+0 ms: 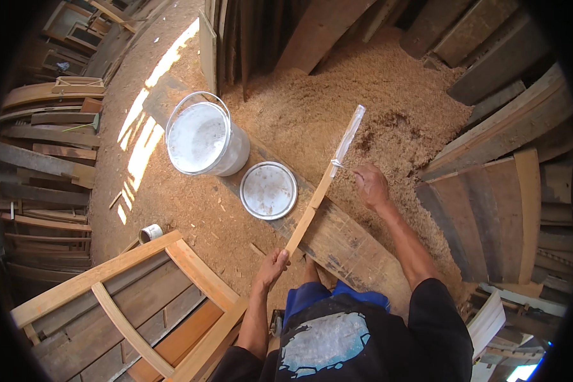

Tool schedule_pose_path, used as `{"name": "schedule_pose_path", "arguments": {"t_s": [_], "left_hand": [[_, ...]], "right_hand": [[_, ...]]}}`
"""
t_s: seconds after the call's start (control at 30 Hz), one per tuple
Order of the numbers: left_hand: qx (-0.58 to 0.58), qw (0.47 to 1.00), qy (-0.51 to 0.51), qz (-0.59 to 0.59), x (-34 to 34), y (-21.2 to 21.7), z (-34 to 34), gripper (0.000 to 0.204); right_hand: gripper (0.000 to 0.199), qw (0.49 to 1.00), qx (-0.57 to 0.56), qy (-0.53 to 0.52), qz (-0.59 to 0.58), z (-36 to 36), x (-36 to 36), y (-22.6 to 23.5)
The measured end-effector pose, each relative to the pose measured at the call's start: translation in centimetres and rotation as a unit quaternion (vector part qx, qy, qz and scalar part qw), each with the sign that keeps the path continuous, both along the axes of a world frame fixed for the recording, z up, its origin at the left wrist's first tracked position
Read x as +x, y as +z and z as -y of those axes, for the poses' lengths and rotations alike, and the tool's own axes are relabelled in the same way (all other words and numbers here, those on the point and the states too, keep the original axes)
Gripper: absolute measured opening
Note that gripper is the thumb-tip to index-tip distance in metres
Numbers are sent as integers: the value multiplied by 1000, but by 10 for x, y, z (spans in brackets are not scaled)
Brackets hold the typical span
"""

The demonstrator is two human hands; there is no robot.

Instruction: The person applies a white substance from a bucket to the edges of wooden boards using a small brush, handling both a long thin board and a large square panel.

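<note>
My left hand (274, 266) is closed around the lower end of a long, narrow wooden stick (311, 213). The stick slants up and away to the right. Its far end carries a whitish, shiny covering (348, 137) that looks like plastic, with a thin white strip (337, 163) gathered round its base. Close beside that strip is my right hand (370, 184), fingers curled together; what they pinch, if anything, is too small to make out. Left of the stick lies a round whitish lid (268, 191), next to a white bucket (239, 153) with a wire handle.
Bucket and lid rest on a worn plank (356, 245) running diagonally. Sawdust and shavings (420, 121) cover the floor. A wooden frame (102, 274) lies at lower left, near a small can (150, 233). Boards (516, 210) lean at right; stacked timber (51, 153) lines the left.
</note>
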State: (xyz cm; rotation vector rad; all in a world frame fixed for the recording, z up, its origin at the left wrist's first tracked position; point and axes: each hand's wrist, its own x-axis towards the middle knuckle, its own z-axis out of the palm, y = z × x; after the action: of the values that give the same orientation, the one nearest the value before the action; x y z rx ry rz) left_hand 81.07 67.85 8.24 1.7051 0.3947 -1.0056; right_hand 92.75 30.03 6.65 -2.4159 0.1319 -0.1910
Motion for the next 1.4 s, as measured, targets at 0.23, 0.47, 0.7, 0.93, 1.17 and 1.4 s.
{"name": "schedule_pose_path", "arguments": {"t_s": [0.23, 0.47, 0.7, 0.93, 1.17, 1.4], "left_hand": [[-10, 1000, -1, 24, -6, -10, -6, 44], [2, 1000, 16, -3, -2, 3, 3, 38], [7, 1000, 6, 8, -3, 0, 1, 38], [-4, 1000, 13, 11, -5, -5, 0, 37], [-6, 1000, 12, 7, -5, -3, 0, 37], [-9, 1000, 8, 18, -10, -16, -4, 46]], "right_hand": [[20, 992, 104, -16, -65, -1, 8, 17], [21, 992, 67, 74, -80, -9, -7, -6], [19, 974, 122, -85, -172, 4, 21, 10], [20, 988, 68, 111, -85, -7, -5, -2], [21, 986, 100, -48, -123, 11, 27, 21], [21, 979, 96, 95, -150, -7, -7, 3]]}}
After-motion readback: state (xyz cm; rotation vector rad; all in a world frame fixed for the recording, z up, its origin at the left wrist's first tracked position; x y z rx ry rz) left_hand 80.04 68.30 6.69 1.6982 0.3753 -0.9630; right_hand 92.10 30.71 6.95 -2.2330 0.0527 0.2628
